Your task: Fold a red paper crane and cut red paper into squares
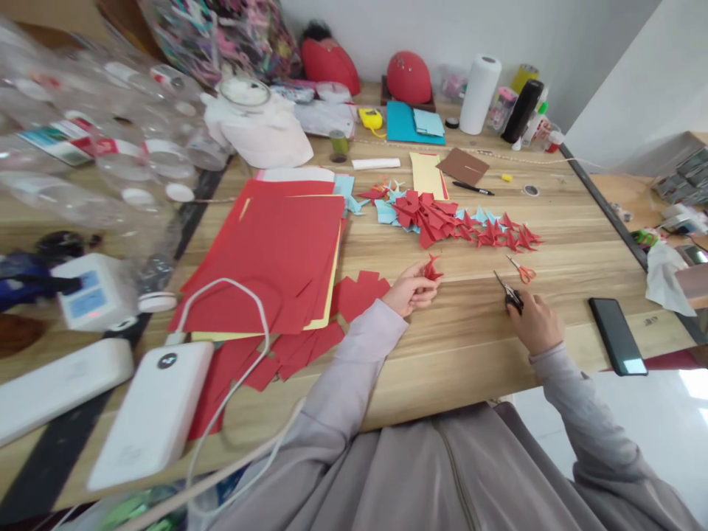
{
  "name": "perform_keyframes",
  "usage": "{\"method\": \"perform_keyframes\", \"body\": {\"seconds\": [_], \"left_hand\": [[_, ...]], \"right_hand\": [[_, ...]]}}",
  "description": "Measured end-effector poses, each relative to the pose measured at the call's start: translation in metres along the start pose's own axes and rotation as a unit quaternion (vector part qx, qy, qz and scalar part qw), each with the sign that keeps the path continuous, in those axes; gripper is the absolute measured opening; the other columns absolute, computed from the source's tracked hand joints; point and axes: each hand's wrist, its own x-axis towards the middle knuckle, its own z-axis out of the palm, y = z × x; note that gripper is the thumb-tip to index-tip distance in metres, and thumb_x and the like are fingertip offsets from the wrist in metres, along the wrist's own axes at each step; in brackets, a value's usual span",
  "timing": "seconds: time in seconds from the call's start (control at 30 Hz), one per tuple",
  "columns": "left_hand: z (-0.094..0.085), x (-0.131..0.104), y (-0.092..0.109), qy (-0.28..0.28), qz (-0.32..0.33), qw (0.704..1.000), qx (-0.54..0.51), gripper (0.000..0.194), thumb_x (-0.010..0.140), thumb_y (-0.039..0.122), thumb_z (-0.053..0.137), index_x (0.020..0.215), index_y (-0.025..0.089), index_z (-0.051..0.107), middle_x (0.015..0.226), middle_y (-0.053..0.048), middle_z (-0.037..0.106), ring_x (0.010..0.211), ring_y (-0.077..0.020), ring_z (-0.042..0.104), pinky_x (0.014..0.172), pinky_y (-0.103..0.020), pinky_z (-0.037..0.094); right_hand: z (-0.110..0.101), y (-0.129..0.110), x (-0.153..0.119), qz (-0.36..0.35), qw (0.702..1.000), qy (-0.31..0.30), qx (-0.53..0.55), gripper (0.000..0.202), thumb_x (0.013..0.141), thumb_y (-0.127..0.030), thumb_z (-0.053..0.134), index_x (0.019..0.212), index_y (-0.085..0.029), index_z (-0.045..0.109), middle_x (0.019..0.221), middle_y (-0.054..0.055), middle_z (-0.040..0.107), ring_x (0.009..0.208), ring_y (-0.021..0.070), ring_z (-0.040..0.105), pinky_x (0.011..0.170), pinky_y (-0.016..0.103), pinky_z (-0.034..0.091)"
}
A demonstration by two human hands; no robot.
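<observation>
My left hand point(412, 290) pinches a small folded red paper piece point(432, 268) above the middle of the wooden table. To the right, my right hand point(535, 322) is closed on black-handled scissors point(512, 296), whose blades point up and to the left. Small orange-handled scissors point(523, 271) lie just beyond that hand. Behind my hands runs a pile of folded red paper pieces point(431, 217) with some light blue ones point(387, 212) among them. Cut red paper pieces point(359, 293) lie left of my left hand, beside a stack of large red sheets point(276, 258).
White power banks point(152, 413) with a cable and many plastic bottles point(119, 147) are at the left. A phone point(617, 335) lies at the right front edge. Along the back are a yellow tape measure point(370, 118), blue paper point(403, 123) and a white roll point(480, 96).
</observation>
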Motion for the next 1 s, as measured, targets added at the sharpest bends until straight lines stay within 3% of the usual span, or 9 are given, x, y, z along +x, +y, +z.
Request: {"method": "perform_keyframes", "body": {"seconds": [0.13, 0.23, 0.3, 0.43, 0.53, 0.67, 0.73, 0.87, 1.0], "left_hand": [[0.006, 0.002, -0.006, -0.008, -0.013, 1.0, 0.005, 0.023, 0.065, 0.012, 0.059, 0.083, 0.018, 0.046, 0.065, 0.004, 0.055, 0.031, -0.0002, 0.024, 0.031, -0.013, 0.012], [0.011, 0.002, -0.011, -0.009, -0.024, 1.0, 0.013, 0.024, 0.065, 0.014, 0.059, 0.083, 0.018, 0.044, 0.064, 0.005, 0.054, 0.03, -0.0005, 0.025, 0.03, -0.013, 0.014], [0.013, 0.002, -0.014, -0.005, -0.025, 0.999, 0.019, 0.027, 0.064, 0.014, 0.06, 0.084, 0.019, 0.042, 0.063, 0.006, 0.053, 0.03, -0.0011, 0.026, 0.03, -0.013, 0.015], [0.009, 0.004, -0.023, 0.004, -0.005, 0.998, 0.055, 0.03, 0.066, 0.017, 0.059, 0.085, 0.022, 0.037, 0.057, 0.01, 0.047, 0.028, -0.0024, 0.026, 0.03, -0.014, 0.016], [0.006, 0.007, -0.032, 0.055, 0.09, 0.985, 0.134, 0.038, 0.068, 0.02, 0.062, 0.094, 0.023, 0.035, 0.064, 0.01, 0.05, 0.032, -0.0047, 0.038, 0.035, -0.017, 0.031], [0.005, 0.01, -0.042, 0.158, 0.266, 0.904, 0.294, 0.052, 0.074, 0.019, 0.064, 0.115, 0.025, 0.032, 0.106, -0.004, 0.054, 0.066, -0.0104, 0.061, 0.061, -0.027, 0.051], [0.004, 0.009, -0.043, 0.178, 0.335, 0.831, 0.407, 0.043, 0.078, 0.016, 0.06, 0.114, 0.023, 0.039, 0.111, -0.008, 0.052, 0.082, -0.0141, 0.062, 0.072, -0.031, 0.051], [0.001, 0.008, -0.04, 0.145, 0.412, 0.678, 0.592, 0.022, 0.081, 0.009, 0.052, 0.1, 0.02, 0.057, 0.102, -0.008, 0.057, 0.099, -0.0189, 0.058, 0.085, -0.036, 0.049], [-0.002, 0.006, -0.039, 0.146, 0.43, 0.63, 0.63, 0.024, 0.084, 0.008, 0.048, 0.1, 0.02, 0.062, 0.096, -0.007, 0.06, 0.09, -0.0164, 0.06, 0.078, -0.032, 0.051]], "right_hand": [[0.0, -0.022, 0.002, -0.105, 0.979, 0.098, 0.145, 0.025, 0.089, -0.03, 0.046, 0.097, -0.016, 0.065, 0.107, 0.016, 0.066, 0.086, 0.0244, 0.064, 0.072, 0.034, 0.045], [0.006, -0.054, 0.015, -0.234, 0.89, 0.023, 0.391, 0.024, 0.086, -0.036, 0.053, 0.099, -0.019, 0.065, 0.089, 0.01, 0.07, 0.076, 0.0195, 0.065, 0.069, 0.031, 0.049], [0.013, -0.077, 0.026, -0.236, 0.836, -0.021, 0.495, 0.028, 0.081, -0.04, 0.061, 0.098, -0.018, 0.064, 0.082, 0.008, 0.071, 0.07, 0.0184, 0.065, 0.062, 0.029, 0.05], [0.029, -0.104, 0.042, -0.24, 0.775, -0.068, 0.581, 0.023, 0.076, -0.039, 0.065, 0.082, -0.017, 0.067, 0.074, 0.006, 0.07, 0.065, 0.0162, 0.064, 0.063, 0.029, 0.05], [0.036, -0.107, 0.047, -0.222, 0.733, -0.097, 0.636, 0.026, 0.072, -0.043, 0.069, 0.075, -0.018, 0.067, 0.07, 0.004, 0.07, 0.063, 0.0156, 0.063, 0.065, 0.03, 0.051], [0.04, -0.103, 0.049, -0.174, 0.69, -0.122, 0.692, 0.03, 0.064, -0.046, 0.075, 0.07, -0.019, 0.065, 0.062, 0.001, 0.067, 0.058, 0.0154, 0.061, 0.062, 0.031, 0.051], [0.041, -0.101, 0.05, -0.156, 0.686, -0.122, 0.7, 0.031, 0.061, -0.047, 0.077, 0.069, -0.019, 0.065, 0.062, 0.001, 0.066, 0.058, 0.0149, 0.061, 0.062, 0.03, 0.051], [0.042, -0.1, 0.05, -0.15, 0.692, -0.128, 0.694, 0.032, 0.058, -0.046, 0.079, 0.068, -0.02, 0.065, 0.064, 0.001, 0.066, 0.06, 0.0148, 0.06, 0.065, 0.031, 0.051], [0.041, -0.101, 0.051, -0.136, 0.692, -0.141, 0.695, 0.032, 0.054, -0.042, 0.081, 0.068, -0.019, 0.065, 0.067, 0.001, 0.067, 0.062, 0.0144, 0.06, 0.066, 0.031, 0.051]]}}
